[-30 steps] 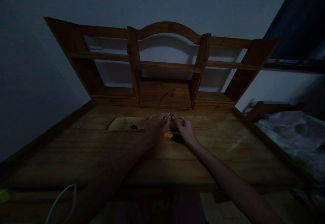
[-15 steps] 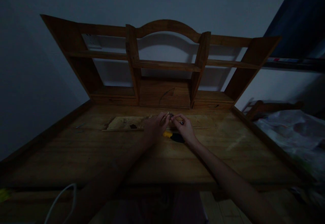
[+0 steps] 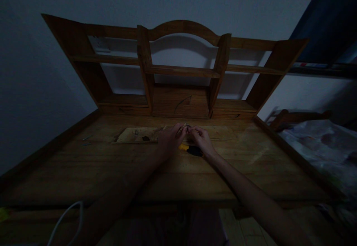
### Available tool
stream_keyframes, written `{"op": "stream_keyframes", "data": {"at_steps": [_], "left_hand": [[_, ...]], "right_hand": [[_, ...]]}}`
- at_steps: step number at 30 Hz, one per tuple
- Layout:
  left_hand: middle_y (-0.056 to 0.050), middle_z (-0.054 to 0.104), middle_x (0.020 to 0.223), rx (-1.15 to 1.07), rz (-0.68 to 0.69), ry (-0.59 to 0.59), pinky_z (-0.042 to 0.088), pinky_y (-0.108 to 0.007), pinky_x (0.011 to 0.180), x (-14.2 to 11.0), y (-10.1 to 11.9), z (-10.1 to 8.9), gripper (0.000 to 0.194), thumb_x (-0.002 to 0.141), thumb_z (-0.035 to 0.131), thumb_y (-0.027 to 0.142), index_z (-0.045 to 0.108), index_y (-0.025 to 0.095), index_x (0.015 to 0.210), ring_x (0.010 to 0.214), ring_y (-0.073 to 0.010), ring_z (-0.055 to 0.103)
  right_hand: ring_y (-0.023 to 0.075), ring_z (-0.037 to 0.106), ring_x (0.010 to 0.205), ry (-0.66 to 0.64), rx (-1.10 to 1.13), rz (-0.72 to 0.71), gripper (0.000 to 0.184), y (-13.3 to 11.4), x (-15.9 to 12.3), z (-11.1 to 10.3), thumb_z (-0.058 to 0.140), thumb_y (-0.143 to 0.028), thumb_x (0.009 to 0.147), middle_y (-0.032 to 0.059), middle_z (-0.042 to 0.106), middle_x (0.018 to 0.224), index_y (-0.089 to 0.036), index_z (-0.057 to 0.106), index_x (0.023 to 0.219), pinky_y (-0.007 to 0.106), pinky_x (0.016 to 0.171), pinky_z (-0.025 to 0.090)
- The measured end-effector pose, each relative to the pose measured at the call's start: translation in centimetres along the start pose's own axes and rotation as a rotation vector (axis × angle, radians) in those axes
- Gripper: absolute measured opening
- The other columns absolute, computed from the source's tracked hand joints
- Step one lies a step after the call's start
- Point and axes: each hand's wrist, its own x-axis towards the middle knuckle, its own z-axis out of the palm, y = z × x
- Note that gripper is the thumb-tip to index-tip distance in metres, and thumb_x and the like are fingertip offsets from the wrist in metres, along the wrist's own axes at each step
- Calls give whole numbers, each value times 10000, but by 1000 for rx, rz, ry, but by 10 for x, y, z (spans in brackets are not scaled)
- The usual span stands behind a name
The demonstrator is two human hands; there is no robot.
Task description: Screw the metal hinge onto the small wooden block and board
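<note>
Both hands meet over a thin, worn wooden board (image 3: 131,135) lying across the desk. My left hand (image 3: 170,137) is closed, its fingertips pinching a small item. Against it, the fingers of my right hand (image 3: 202,139) are pressed together in a pinch. Between the fingertips shows a tiny dark, partly shiny piece (image 3: 187,126); the dim light hides what kind it is. Just below the hands lies a tool with a yellow and black handle (image 3: 192,149), touched by neither set of fingers as far as I can see.
A wooden shelf unit (image 3: 182,69) stands at the back of the desk (image 3: 111,171). Two thin metal pieces (image 3: 87,138) lie at the left. A white cable (image 3: 65,216) loops at the lower left. Plastic-covered things (image 3: 320,145) sit beyond the right edge.
My right fingers have shifted slightly and curled closer around the tiny piece. My left hand stays nearly still. The view has tilted a little.
</note>
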Motion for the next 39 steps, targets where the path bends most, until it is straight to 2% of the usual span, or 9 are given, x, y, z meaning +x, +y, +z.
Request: {"op": "stream_keyframes", "data": {"at_steps": [5,10,16,22,27,34,39], "left_hand": [[-50,759,865,17,-3,8,494,-292,678,1,2,-1,202,960,558,371,675,213,1008,759,-194,718],[-45,760,844,26,-8,6,486,-273,673,1,2,-1,221,967,538,381,675,216,1021,757,-179,717],[-42,754,820,65,-18,54,441,-286,628,0,1,1,220,963,550,405,673,228,1010,695,-181,699],[-31,752,815,51,15,66,443,-267,641,0,1,1,211,958,561,404,677,230,983,718,-168,702],[-29,760,859,64,-3,-10,452,-268,661,0,4,-3,209,973,532,387,663,228,1011,745,-167,706],[-40,748,823,40,-47,14,447,-284,624,0,2,1,244,973,523,421,662,228,1030,692,-181,695],[-35,742,821,44,-59,5,442,-271,637,0,1,1,226,965,545,411,655,227,1036,694,-169,686]], "right_hand": [[143,537,644,38,-6,-12,228,3,2,0,647,-433,803,-5,635,746,-208,678,796,245,587,424],[145,562,655,46,-11,-49,180,4,2,0,657,-388,792,7,680,818,-212,683,821,243,586,421],[149,551,653,60,-48,-44,172,-1,-1,-1,624,-360,788,3,669,792,-206,692,826,247,599,409],[137,479,593,34,-21,10,283,0,0,-1,571,-441,826,-3,608,690,-194,701,773,249,544,349],[141,483,588,1,-28,5,326,-1,0,0,556,-491,839,-16,568,652,-200,683,769,249,542,362],[167,590,729,38,-85,-42,262,0,-1,0,603,-455,826,17,682,844,-203,673,839,252,640,444],[147,549,642,36,-77,-36,207,-2,-2,-1,613,-402,814,-7,657,771,-205,676,827,250,605,415]]}}
